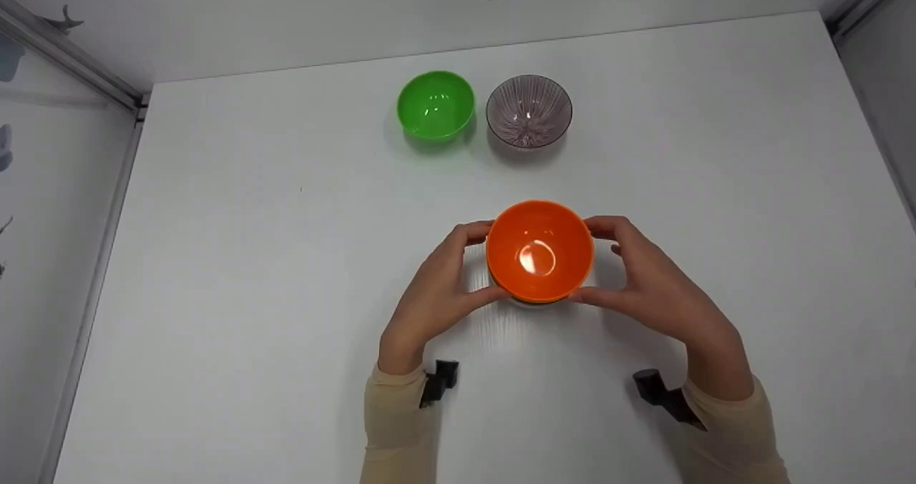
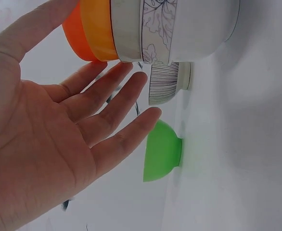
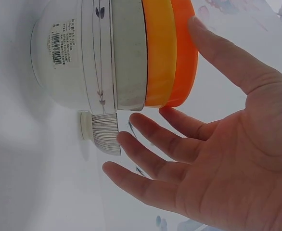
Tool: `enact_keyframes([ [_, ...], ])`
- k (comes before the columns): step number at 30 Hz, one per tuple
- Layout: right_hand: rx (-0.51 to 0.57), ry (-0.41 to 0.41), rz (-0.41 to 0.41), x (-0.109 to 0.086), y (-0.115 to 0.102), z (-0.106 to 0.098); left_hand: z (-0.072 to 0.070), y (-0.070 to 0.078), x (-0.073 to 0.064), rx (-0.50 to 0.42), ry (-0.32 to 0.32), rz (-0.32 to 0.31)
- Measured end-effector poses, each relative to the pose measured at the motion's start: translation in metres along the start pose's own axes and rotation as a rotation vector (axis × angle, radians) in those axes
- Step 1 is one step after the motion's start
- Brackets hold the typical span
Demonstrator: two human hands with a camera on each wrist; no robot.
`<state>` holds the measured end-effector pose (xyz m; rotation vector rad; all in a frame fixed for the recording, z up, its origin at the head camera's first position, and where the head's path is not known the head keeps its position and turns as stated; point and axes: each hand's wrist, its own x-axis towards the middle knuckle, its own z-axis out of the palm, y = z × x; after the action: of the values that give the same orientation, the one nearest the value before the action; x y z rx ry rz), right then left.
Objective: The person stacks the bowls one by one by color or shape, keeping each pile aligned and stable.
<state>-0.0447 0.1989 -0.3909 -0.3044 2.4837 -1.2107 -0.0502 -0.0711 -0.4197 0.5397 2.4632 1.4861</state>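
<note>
An orange bowl (image 1: 538,251) tops a stack in front of me. Beneath it are a yellow-orange bowl (image 3: 160,53), a grey-green bowl (image 3: 129,62) and a white bowl (image 3: 59,67) with a patterned band and a barcode label. My left hand (image 1: 436,283) holds the orange bowl's left side, thumb at the near edge and fingers toward the far edge. From the right, my right hand (image 1: 655,287) holds it in a mirrored way. In both wrist views the other fingers are spread, some apart from the bowls.
Farther back on the white table (image 1: 250,291) stand a green bowl (image 1: 436,106) and, to its right, a purple ribbed bowl (image 1: 529,112). A white wall (image 1: 322,18) with dark marks rises behind the table.
</note>
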Motion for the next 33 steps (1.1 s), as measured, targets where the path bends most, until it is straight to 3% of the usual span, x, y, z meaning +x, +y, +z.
enact_keyframes([
  [11,0.004,-0.015,0.009,0.0006,0.0011,-0.0002,0.0005,-0.0012,0.001,-0.016,-0.01,0.006],
  [19,0.012,-0.025,-0.007,0.0015,0.0018,-0.0006,0.001,0.0002,0.001,-0.091,-0.062,-0.083],
  [33,-0.02,-0.074,0.024,0.0052,0.0019,0.0006,0.0067,-0.0009,0.0017,-0.116,-0.086,-0.106],
])
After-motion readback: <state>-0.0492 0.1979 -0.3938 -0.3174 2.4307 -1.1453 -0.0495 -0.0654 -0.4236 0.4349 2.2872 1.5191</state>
